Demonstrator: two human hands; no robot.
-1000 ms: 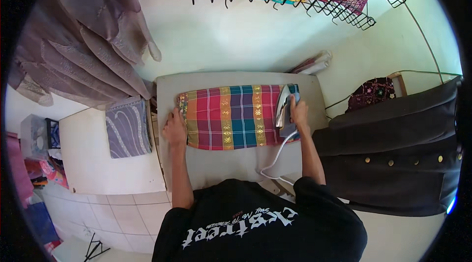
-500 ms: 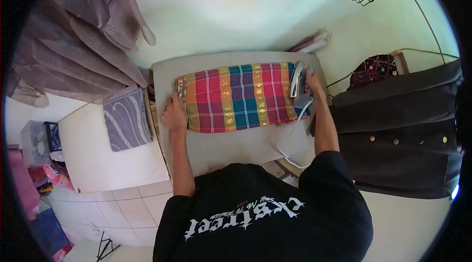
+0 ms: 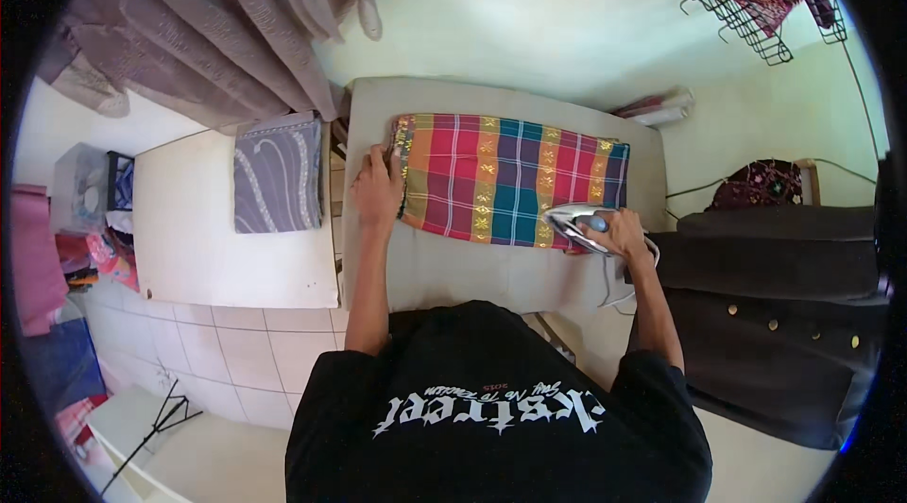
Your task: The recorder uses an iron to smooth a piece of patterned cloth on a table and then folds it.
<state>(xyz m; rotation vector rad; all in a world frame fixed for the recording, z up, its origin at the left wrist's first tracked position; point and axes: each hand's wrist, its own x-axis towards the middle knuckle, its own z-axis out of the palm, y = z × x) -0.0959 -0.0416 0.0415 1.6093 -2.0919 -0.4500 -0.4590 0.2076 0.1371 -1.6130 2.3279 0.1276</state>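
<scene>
A folded plaid cloth (image 3: 515, 177) in red, green, purple and gold lies on the grey padded ironing surface (image 3: 453, 286). At its left end my left hand (image 3: 380, 187) rests with fingers stretched out, touching the cloth's edge. My right hand (image 3: 624, 234) is wrapped round the handle of a clothes iron (image 3: 572, 218). The iron sits on the near right part of the cloth, its tip toward the left. From its rear a white cord (image 3: 607, 286) hangs down beside my right forearm.
A folded grey patterned cloth (image 3: 279, 172) lies on a white tabletop (image 3: 189, 257) to the left. Brownish curtains (image 3: 208, 31) hang at the far left. Dark garments (image 3: 756, 267) hang at the right, and a black wire rack (image 3: 727, 17) is on the wall.
The iron, held in my right hand, has moved from the cloth's far right end to its near right edge and turned to point left. My left hand stays at the left end.
</scene>
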